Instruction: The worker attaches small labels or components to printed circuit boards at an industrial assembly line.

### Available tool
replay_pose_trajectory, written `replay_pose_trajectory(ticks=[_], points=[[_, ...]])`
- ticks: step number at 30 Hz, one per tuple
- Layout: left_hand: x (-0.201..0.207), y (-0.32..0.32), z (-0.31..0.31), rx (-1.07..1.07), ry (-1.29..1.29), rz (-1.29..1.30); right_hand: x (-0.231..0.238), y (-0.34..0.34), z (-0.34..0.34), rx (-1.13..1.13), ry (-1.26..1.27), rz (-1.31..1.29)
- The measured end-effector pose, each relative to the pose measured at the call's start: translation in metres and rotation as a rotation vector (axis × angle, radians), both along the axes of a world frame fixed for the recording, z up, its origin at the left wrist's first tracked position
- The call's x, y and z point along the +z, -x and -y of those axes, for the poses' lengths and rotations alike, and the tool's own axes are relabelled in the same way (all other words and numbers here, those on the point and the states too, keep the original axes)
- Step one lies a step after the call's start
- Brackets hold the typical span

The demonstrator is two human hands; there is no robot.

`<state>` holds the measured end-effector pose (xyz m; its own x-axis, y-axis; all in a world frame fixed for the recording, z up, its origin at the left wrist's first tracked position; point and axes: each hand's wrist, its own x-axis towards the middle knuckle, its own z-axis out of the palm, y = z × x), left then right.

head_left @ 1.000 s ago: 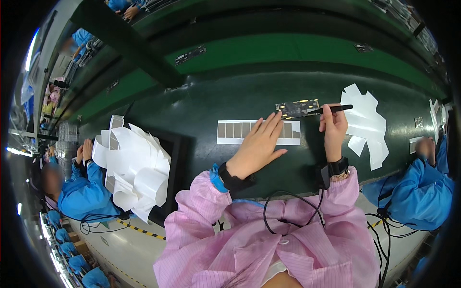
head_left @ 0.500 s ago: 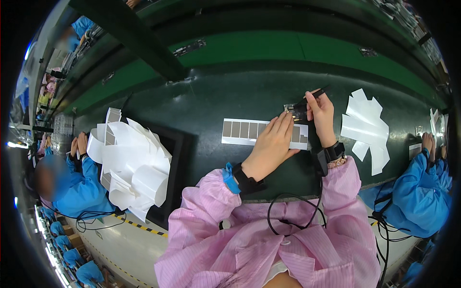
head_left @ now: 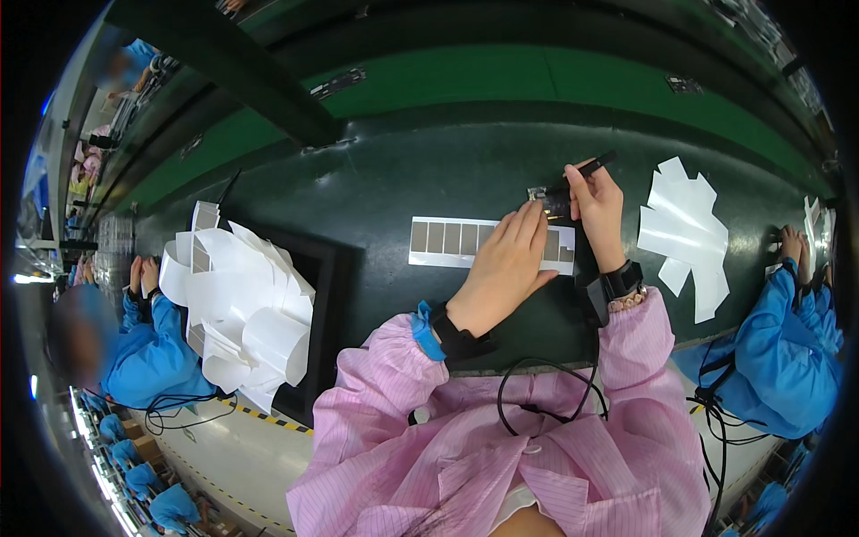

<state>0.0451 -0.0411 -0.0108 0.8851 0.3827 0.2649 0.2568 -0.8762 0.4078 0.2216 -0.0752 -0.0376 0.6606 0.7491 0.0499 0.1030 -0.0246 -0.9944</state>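
Note:
Palm down, my left hand point(head_left: 503, 270) lies across a white strip of grey rectangular stickers point(head_left: 445, 239). Its fingers are stretched out, with the tips at the near edge of a small dark circuit board point(head_left: 548, 199). At the board's right side, my right hand point(head_left: 599, 212) is closed on a slim black pen-like tool point(head_left: 597, 165). One end of the tool sticks out past the fingers, up and to the right. Its other end is hard to make out against the dark board and the hand.
A heap of white sticker sheets point(head_left: 255, 309) fills a black tray point(head_left: 333, 300) at the left. More white backing sheets point(head_left: 687, 228) lie right of my right hand. A green conveyor point(head_left: 501, 76) runs behind the dark table point(head_left: 394, 170). People in blue sit at both sides.
The view has shifted slightly. The black tool has tilted in my right hand's fingers, near the board. My left hand stays in place on the strip.

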Motion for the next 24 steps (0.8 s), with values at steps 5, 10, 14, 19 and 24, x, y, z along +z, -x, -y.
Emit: replay_pose_trajectory(ticks=[5, 10, 14, 19, 24], points=[[0.000, -0.002, -0.001, -0.006, -0.013, 0.006, -0.001, 0.000, 0.000, -0.007, 0.004, 0.055], [-0.005, -0.006, -0.004, -0.001, -0.061, 0.022, -0.003, 0.003, 0.002, -0.017, 0.015, 0.216], [-0.007, -0.006, -0.004, 0.013, -0.108, 0.003, 0.003, 0.012, 0.008, -0.047, -0.013, 0.411], [0.007, 0.000, 0.004, -0.002, -0.126, 0.028, 0.007, 0.007, 0.032, -0.126, -0.031, 0.329], [0.017, 0.018, 0.027, -0.165, 0.026, -0.059, 0.006, 0.007, 0.065, -0.124, 0.001, 0.278]])
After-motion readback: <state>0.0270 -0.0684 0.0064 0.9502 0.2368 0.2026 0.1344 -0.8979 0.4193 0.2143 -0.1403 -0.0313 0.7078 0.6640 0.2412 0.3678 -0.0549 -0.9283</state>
